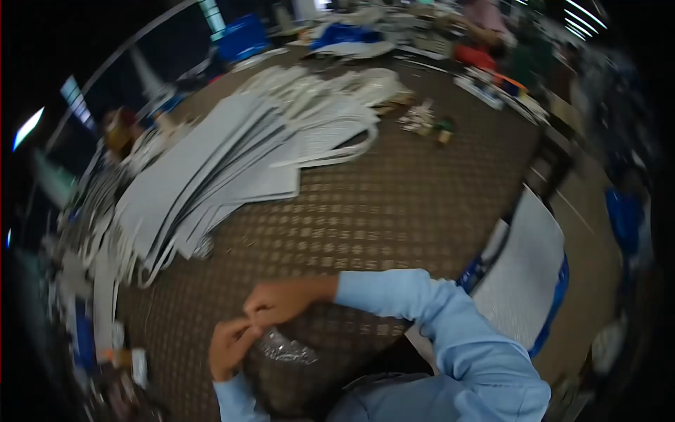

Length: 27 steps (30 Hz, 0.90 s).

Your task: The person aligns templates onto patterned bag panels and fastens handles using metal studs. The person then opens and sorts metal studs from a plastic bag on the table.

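Light-blue shirt (467, 352) nearest the camera; both hands meet at a clear, glinting packet (288, 349) near the close side of the patterned tabletop (394, 225).

Left hand (229, 346) and right hand (283, 301) are set fingertip to fingertip, each apparently pinching the packet's upper end; the packet trails below them. Step in hand, as judged: two-handed finger work on the packet's end. Next move calls for a steady left pinch and fine control of the right fingertips. Hard to make out: the exact grip point, the packet's contents, and whether its lower end rests on the tabletop. Left forearm is cut off by the lower frame edge; the co-worker (484, 24) at the far side is blurred and partly out of frame.
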Motion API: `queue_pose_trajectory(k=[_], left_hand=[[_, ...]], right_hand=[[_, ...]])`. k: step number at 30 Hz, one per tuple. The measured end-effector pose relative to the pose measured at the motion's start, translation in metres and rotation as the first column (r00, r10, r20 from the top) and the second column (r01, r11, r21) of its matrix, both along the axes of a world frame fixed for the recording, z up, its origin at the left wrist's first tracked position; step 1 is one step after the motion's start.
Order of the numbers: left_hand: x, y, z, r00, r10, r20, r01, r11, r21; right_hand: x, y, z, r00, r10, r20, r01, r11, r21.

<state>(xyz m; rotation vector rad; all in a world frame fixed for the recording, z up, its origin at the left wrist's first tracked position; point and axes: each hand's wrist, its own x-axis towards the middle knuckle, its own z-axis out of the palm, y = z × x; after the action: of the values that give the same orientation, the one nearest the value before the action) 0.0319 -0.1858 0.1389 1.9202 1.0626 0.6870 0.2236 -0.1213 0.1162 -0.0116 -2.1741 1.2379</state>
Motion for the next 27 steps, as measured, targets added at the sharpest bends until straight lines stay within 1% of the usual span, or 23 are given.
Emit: queue_pose_trajectory(k=[1, 2, 4, 5, 8, 9, 10, 11, 13, 14, 15, 16, 17, 18, 19, 20, 21, 22, 23, 24, 25, 26, 27], left_hand=[[0.008, -0.003, 0.002, 1.0, -0.013, 0.01, 0.014, 0.998, -0.054], [0.012, -0.003, 0.006, 1.0, 0.019, 0.013, -0.018, 0.995, -0.099], [0.018, 0.01, 0.004, 0.995, -0.094, -0.023, 0.092, 0.991, -0.098], [0.018, 0.013, 0.001, 0.987, -0.151, -0.048, 0.145, 0.983, -0.109], [0.019, 0.029, -0.006, 0.98, -0.191, -0.063, 0.185, 0.978, -0.095], [0.025, 0.031, -0.006, 0.977, -0.203, -0.058, 0.198, 0.976, -0.091], [0.035, 0.027, -0.003, 0.985, -0.173, 0.019, 0.174, 0.983, -0.051], [0.04, 0.022, -0.002, 0.987, -0.13, 0.094, 0.133, 0.991, -0.021], [0.046, 0.022, -0.007, 0.988, -0.099, 0.118, 0.104, 0.994, -0.038], [0.046, 0.021, -0.009, 0.988, -0.07, 0.135, 0.077, 0.996, -0.047], [0.048, 0.023, -0.005, 0.993, -0.106, 0.058, 0.108, 0.993, -0.044], [0.045, 0.023, 0.001, 0.993, -0.115, -0.023, 0.114, 0.992, -0.046], [0.037, 0.021, 0.005, 0.999, -0.013, -0.034, 0.011, 0.998, -0.054], [0.036, 0.022, 0.01, 0.992, -0.117, -0.037, 0.113, 0.99, -0.087], [0.038, 0.027, 0.01, 0.963, -0.27, -0.025, 0.265, 0.957, -0.114], [0.038, 0.029, 0.005, 0.957, -0.29, -0.015, 0.287, 0.952, -0.11], [0.035, 0.03, -0.002, 0.955, -0.291, 0.052, 0.296, 0.944, -0.145], [0.033, 0.03, -0.008, 0.952, -0.286, 0.114, 0.303, 0.935, -0.183], [0.034, 0.032, -0.012, 0.955, -0.265, 0.134, 0.285, 0.946, -0.155], [0.033, 0.036, -0.014, 0.955, -0.268, 0.127, 0.286, 0.946, -0.154], [0.038, 0.037, -0.006, 0.952, -0.304, 0.015, 0.302, 0.935, -0.184], [0.038, 0.036, 0.003, 0.948, -0.304, -0.098, 0.278, 0.937, -0.211], [0.039, 0.039, 0.002, 0.931, -0.35, -0.106, 0.34, 0.935, -0.104]], right_hand=[[0.003, -0.002, 0.0, 1.0, -0.028, 0.005, 0.028, 0.999, 0.039], [0.013, -0.009, 0.005, 0.994, -0.105, -0.016, 0.105, 0.994, 0.028], [0.023, -0.015, 0.019, 0.936, -0.235, 0.262, 0.195, 0.966, 0.17], [0.028, -0.016, 0.018, 0.934, -0.249, 0.255, 0.212, 0.963, 0.164], [0.034, -0.013, 0.012, 0.912, -0.31, 0.269, 0.275, 0.948, 0.158], [0.028, -0.013, -0.003, 0.958, -0.261, 0.117, 0.271, 0.959, -0.086], [0.024, -0.012, -0.017, 0.97, -0.237, -0.051, 0.209, 0.923, -0.323], [0.022, -0.01, -0.029, 0.972, -0.231, -0.049, 0.203, 0.922, -0.331], [0.009, -0.011, -0.046, 0.96, -0.254, -0.117, 0.115, 0.738, -0.664], [0.006, -0.014, -0.051, 0.944, -0.278, -0.176, 0.094, 0.74, -0.666], [0.011, -0.019, -0.044, 0.928, -0.286, -0.237, 0.056, 0.739, -0.672], [0.018, -0.023, -0.036, 0.939, -0.284, -0.192, 0.103, 0.769, -0.631], [0.022, -0.021, -0.028, 0.946, -0.284, -0.157, 0.146, 0.805, -0.575], [0.018, -0.02, -0.019, 0.962, -0.217, -0.163, 0.085, 0.812, -0.577], [0.024, -0.018, -0.01, 0.988, -0.146, -0.057, 0.096, 0.85, -0.518], [0.037, -0.018, -0.006, 0.991, -0.121, 0.063, 0.137, 0.881, -0.453], [0.042, -0.018, -0.01, 0.983, -0.166, 0.075, 0.182, 0.871, -0.456], [0.04, -0.013, -0.013, 0.984, -0.137, 0.117, 0.174, 0.894, -0.412], [0.038, -0.01, -0.014, 0.984, -0.092, 0.156, 0.143, 0.92, -0.364], [0.043, -0.007, -0.014, 0.984, -0.094, 0.149, 0.143, 0.921, -0.361], [0.05, -0.006, -0.008, 0.954, -0.211, 0.214, 0.245, 0.958, -0.148], [0.049, -0.003, 0.0, 0.921, -0.305, 0.241, 0.293, 0.952, 0.084], [0.05, -0.004, 0.011, 0.891, -0.338, 0.301, 0.314, 0.941, 0.128]])
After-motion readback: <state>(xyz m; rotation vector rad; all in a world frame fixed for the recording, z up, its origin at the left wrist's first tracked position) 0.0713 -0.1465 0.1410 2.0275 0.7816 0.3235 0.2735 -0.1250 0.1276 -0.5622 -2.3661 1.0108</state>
